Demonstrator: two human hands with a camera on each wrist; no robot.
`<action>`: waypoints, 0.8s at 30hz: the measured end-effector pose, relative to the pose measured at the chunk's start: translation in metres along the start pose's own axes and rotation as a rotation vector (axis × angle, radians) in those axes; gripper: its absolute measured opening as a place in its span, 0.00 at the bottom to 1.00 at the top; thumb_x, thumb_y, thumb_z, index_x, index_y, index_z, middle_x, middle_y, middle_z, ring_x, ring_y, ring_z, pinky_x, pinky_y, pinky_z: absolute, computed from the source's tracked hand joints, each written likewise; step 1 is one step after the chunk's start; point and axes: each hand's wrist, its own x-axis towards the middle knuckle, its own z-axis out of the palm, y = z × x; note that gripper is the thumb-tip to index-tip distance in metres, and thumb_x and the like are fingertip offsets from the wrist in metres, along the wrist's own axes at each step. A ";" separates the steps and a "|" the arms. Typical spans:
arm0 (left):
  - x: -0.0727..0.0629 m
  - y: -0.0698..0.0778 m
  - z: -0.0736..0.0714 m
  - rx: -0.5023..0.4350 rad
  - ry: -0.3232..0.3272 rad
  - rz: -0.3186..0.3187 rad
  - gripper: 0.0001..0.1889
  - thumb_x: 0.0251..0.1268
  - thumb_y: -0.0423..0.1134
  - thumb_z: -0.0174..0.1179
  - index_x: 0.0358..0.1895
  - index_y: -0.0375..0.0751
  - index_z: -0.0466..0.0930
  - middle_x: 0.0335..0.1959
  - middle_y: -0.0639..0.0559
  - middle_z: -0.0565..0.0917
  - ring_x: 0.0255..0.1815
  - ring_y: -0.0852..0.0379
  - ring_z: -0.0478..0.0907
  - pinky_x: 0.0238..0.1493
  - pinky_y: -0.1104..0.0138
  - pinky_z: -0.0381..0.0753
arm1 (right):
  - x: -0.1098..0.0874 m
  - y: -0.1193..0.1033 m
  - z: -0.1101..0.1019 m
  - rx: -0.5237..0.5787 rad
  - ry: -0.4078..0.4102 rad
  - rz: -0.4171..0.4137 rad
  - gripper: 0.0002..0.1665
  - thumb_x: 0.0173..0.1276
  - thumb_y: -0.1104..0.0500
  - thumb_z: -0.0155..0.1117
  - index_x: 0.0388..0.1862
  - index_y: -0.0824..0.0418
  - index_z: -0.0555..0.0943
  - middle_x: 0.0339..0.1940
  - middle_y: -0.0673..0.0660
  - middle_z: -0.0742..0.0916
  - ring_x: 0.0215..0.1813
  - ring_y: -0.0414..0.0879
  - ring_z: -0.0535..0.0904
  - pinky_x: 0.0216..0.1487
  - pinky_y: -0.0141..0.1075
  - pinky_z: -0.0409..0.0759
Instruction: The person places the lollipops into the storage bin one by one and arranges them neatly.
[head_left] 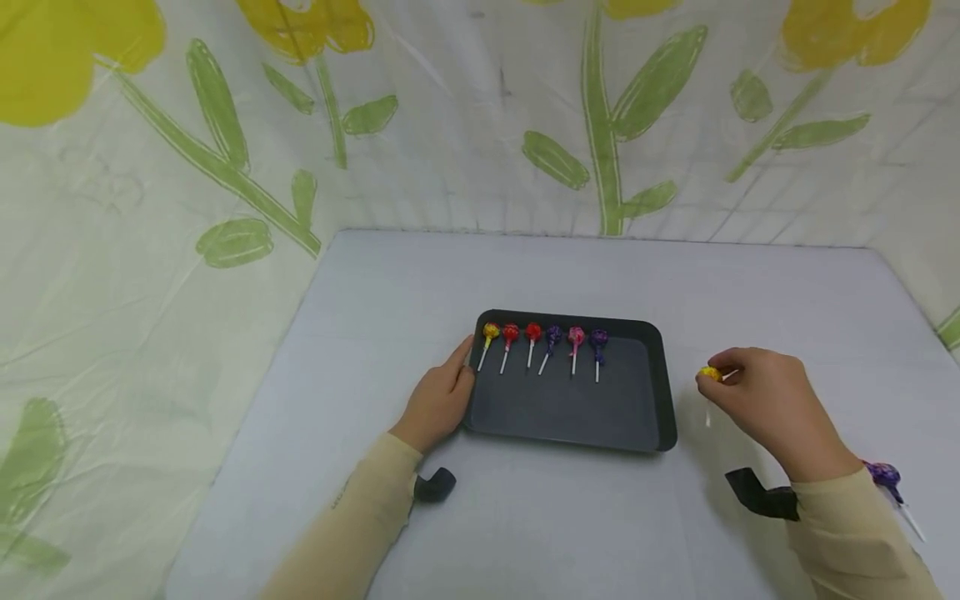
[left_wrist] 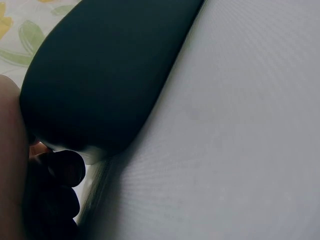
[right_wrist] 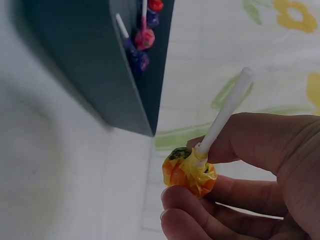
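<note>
From my seat, what matters is that the yellow lolly [right_wrist: 192,172] sits just off the right rim of the tray [head_left: 555,417], apart from it, level with the sticks of the row inside. My right hand [head_left: 761,400] has it pinched by the wrapped head and is plainly the nearer one to it. My left hand [head_left: 438,396] grips the tray's left edge, at the far end; its wrist view is too dark to tell how far the fingers wrap under. Six lollies line the tray's far side, heads outward, sticks towards me, with bare floor right of the end lolly [head_left: 598,339]. In the right wrist view the held stick [right_wrist: 227,112] slants up to the right while the end one leans left, so I'd judge their axes don't match. Another purple lolly [head_left: 887,475] lies on the worktop [head_left: 525,517] by my right sleeve [head_left: 858,533].
</note>
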 end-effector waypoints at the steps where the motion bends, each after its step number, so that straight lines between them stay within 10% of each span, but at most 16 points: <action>1: 0.000 0.000 0.000 -0.002 0.001 0.001 0.30 0.80 0.42 0.42 0.82 0.44 0.64 0.19 0.57 0.64 0.22 0.56 0.64 0.39 0.57 0.71 | 0.002 -0.002 0.000 0.000 -0.001 -0.005 0.16 0.66 0.58 0.70 0.44 0.72 0.89 0.37 0.66 0.91 0.40 0.60 0.87 0.32 0.41 0.78; 24: -0.001 0.002 -0.001 0.002 -0.009 -0.002 0.30 0.80 0.42 0.41 0.82 0.44 0.63 0.19 0.57 0.63 0.25 0.54 0.68 0.42 0.56 0.72 | 0.029 -0.038 -0.002 0.051 -0.068 -0.052 0.19 0.70 0.57 0.69 0.52 0.71 0.87 0.50 0.71 0.88 0.46 0.63 0.89 0.40 0.52 0.85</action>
